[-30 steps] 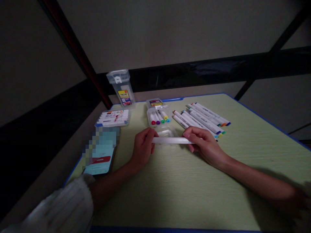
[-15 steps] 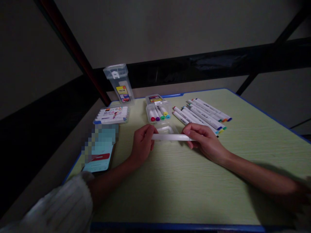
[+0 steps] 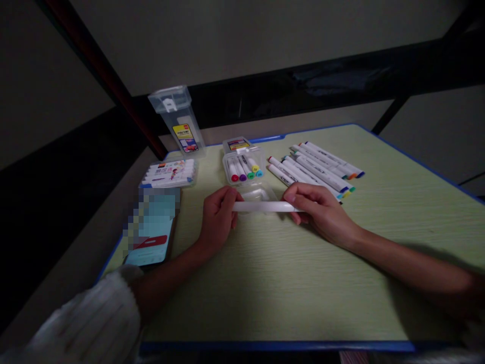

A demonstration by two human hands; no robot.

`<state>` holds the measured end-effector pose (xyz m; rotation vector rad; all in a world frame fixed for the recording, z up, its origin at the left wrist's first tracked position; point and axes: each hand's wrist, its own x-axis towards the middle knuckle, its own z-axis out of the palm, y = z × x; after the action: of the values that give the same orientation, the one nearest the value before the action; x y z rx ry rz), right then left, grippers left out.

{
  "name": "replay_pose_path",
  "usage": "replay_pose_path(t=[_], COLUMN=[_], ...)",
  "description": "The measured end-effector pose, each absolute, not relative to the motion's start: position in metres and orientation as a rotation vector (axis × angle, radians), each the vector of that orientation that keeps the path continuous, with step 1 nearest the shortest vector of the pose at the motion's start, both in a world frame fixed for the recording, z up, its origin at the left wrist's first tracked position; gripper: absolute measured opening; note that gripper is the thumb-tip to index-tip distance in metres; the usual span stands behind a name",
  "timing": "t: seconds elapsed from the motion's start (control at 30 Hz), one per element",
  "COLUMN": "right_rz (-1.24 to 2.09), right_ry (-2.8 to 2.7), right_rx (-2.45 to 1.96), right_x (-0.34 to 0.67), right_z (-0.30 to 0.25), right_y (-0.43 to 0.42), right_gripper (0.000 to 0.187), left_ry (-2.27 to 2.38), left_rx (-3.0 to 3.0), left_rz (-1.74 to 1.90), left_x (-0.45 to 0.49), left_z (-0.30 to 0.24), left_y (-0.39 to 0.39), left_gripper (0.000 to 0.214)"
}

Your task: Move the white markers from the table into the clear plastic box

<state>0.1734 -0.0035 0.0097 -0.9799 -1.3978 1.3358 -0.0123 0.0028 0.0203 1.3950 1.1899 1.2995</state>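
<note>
A white marker lies level between my two hands above the table. My left hand pinches its left end, and my right hand pinches its right end; the fingers hide both tips. Just behind the marker is the clear plastic lid of an opened case. Beyond it lies a clear case with several markers inside, their ends red, purple, green, blue and yellow. To the right, loose white markers with coloured ends lie in a slanted group.
A tall clear box with a yellow label stands at the back left. Before it lies a flat pack of white pens, then a phone with a lit, partly blurred screen. The pale green table has a blue edge.
The view has shifted slightly, so everything sits a bit higher and mostly further left in the picture. Both hands keep their hold on the white marker, which stays level.
</note>
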Motion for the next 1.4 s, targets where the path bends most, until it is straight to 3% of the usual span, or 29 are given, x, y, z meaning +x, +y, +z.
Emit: replay_pose_path(t=[0.7, 1.4], right_rz=[1.192, 1.288], right_ry=[-1.365, -1.389], right_rx=[-0.991, -1.003], right_x=[0.1729, 0.1725], right_z=[0.0078, 0.0071], right_y=[-0.0035, -0.0033], right_gripper=[0.021, 0.027], left_ry=[1.175, 1.188], left_rx=[1.368, 1.366], left_rz=[1.317, 1.312], left_x=[-0.0127, -0.0125], left_z=[0.0191, 0.0199], left_y=[0.0029, 0.0026], left_gripper=[0.03, 0.031])
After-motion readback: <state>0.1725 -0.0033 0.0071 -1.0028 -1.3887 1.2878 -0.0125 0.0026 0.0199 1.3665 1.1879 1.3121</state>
